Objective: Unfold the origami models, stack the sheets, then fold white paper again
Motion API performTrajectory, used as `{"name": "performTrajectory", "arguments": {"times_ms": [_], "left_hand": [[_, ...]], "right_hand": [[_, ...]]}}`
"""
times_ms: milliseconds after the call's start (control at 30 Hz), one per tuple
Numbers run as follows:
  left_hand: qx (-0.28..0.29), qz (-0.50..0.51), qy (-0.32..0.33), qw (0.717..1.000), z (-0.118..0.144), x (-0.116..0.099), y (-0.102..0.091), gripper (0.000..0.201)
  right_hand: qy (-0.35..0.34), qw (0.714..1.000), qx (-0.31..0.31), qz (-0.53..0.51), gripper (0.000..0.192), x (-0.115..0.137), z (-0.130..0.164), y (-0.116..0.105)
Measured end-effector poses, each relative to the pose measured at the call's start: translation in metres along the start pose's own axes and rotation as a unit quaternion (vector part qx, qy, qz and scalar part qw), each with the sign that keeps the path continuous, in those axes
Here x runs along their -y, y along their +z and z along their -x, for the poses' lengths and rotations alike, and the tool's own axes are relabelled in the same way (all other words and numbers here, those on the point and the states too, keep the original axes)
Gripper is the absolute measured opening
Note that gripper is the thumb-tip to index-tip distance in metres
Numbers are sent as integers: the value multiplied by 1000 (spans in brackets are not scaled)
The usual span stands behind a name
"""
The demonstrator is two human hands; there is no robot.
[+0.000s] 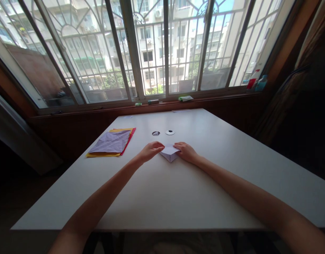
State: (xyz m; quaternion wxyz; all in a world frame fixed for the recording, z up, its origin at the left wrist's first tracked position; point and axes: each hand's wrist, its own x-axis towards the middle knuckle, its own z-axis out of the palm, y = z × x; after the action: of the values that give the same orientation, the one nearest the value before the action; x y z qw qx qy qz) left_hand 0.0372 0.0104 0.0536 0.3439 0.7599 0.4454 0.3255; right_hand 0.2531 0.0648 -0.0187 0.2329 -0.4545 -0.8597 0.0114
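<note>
From my remote feed, I see a folded piece of pale lilac paper, matt and sharply creased, on a smooth white tabletop with a soft sheen. Beside it lie matt paper sheets in lilac, yellow and red, below a dark wood sill.

On a white table by a barred window, the left hand and right hand press their fingers on a small folded pale paper between them. A stack of coloured paper sheets lies well apart to the left.
</note>
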Motion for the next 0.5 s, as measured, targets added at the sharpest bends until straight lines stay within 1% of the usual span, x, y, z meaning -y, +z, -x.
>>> {"name": "performTrajectory", "arguments": {"times_ms": [67, 100, 133, 167, 200, 267, 300, 367, 433, 500], "left_hand": [[-69, -59, 42, 995, 0, 11, 10, 19], [-93, -90, 76, 989, 1, 15, 16, 17], [-97, -122, 117, 981, 3, 18, 22, 16], [-85, -159, 156, 971, 6, 21, 29, 18], [-60, -200, 190, 959, 9, 22, 35, 21], [6, -263, 235, 936, 13, 26, 45, 27], [29, -278, 243, 929, 15, 28, 48, 30], [48, -288, 235, 927, 15, 33, 52, 39], [48, -299, 197, 932, 12, 40, 51, 47], [55, -315, 154, 935, 8, 47, 48, 49]], "right_hand": [[21, 1000, 0, 4, 25, -2, -3, -4], [24, 1000, 1, 1, 28, -2, -4, -6], [21, 1000, 3, -4, 32, -2, -4, -7], [17, 1000, 5, -11, 37, -2, -4, -9], [13, 1000, 5, -19, 42, -1, -3, -9], [0, 999, 2, -34, 47, 0, -2, -11], [-11, 999, 2, -41, 48, 0, -1, -11], [-48, 997, 8, -57, 45, 2, 0, -11], [-87, 994, 20, -70, 38, 3, 2, -10], [-98, 993, 18, -70, 29, 4, 4, -9]]}}
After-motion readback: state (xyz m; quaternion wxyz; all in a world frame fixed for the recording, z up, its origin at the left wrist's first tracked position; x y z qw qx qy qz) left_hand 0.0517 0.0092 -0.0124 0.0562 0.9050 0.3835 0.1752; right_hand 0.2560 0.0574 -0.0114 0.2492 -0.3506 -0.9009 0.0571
